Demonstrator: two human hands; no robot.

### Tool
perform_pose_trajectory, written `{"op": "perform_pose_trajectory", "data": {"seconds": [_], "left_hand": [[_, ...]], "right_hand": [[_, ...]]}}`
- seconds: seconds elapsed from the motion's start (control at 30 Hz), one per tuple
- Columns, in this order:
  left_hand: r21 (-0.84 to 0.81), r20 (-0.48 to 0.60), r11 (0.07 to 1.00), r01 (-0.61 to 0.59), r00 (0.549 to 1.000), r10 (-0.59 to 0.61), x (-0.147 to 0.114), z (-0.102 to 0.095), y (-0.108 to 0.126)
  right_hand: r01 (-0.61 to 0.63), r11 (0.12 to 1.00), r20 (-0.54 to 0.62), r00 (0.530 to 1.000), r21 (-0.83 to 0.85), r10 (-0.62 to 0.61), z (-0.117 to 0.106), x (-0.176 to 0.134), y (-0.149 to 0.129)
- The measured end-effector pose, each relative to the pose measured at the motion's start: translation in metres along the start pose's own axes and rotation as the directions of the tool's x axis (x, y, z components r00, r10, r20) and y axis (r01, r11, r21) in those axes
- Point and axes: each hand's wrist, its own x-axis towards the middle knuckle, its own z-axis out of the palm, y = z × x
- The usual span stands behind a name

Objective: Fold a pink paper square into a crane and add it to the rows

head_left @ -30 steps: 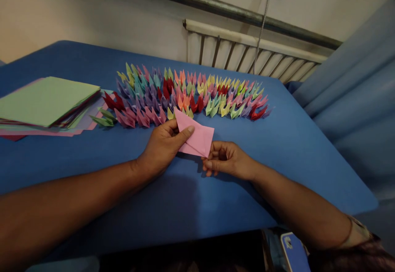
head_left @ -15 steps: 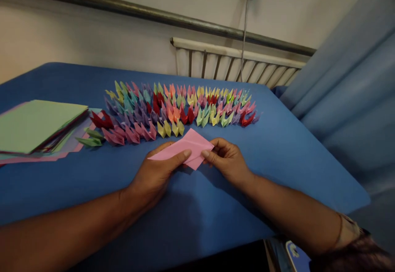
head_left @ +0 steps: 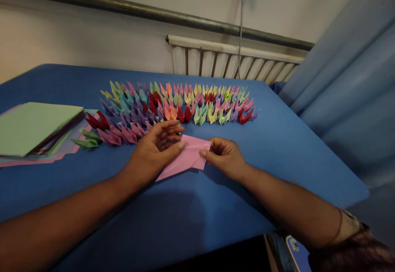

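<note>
A folded piece of pink origami paper (head_left: 189, 156) is in front of me, with one long point toward the lower left. My right hand (head_left: 226, 156) pinches its right corner between thumb and fingers. My left hand (head_left: 157, 142) is open at the paper's upper left, fingers apart and the thumb tip over its edge; whether the thumb presses on it I cannot tell. Just beyond my hands stand rows of folded paper cranes (head_left: 212, 115) in red, pink, purple, yellow, green and blue. My left fingers hide part of the front row.
On the left lies a stack of coloured paper sheets (head_left: 40, 128), light green on top. All this is on a blue table (head_left: 293, 173). Behind it are a radiator (head_left: 222, 49), a pipe (head_left: 138, 15) and a hanging cord (head_left: 240, 29). A blue curtain (head_left: 348, 87) hangs at right.
My left hand has loosened its grip on the pink paper, and its fingers have spread upward. The paper has turned, its long point swinging down. My right hand still pinches the right corner.
</note>
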Motion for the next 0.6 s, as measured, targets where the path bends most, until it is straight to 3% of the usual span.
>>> {"op": "perform_pose_trajectory", "data": {"seconds": [0.1, 0.3, 0.47, 0.6], "left_hand": [[0.049, 0.155, 0.998, 0.031, 0.987, -0.038, -0.008, 0.007, 0.000], [-0.015, 0.127, 0.987, 0.159, 0.980, -0.156, -0.018, 0.016, -0.008], [0.067, 0.098, 0.998, 0.015, 0.995, -0.022, -0.020, 0.013, -0.013], [0.142, 0.155, 0.989, -0.039, 0.988, 0.017, -0.021, 0.012, -0.011]], "right_hand": [[0.003, 1.000, 0.064, 0.998, -0.025, -0.001, 0.003, -0.003, 0.001], [0.004, 1.000, 0.099, 0.995, 0.018, -0.006, 0.003, -0.004, 0.000], [0.034, 0.998, 0.112, 0.993, -0.044, -0.029, 0.001, -0.006, -0.001], [0.039, 0.999, 0.113, 0.993, -0.027, -0.036, 0.002, -0.007, -0.002]]}}
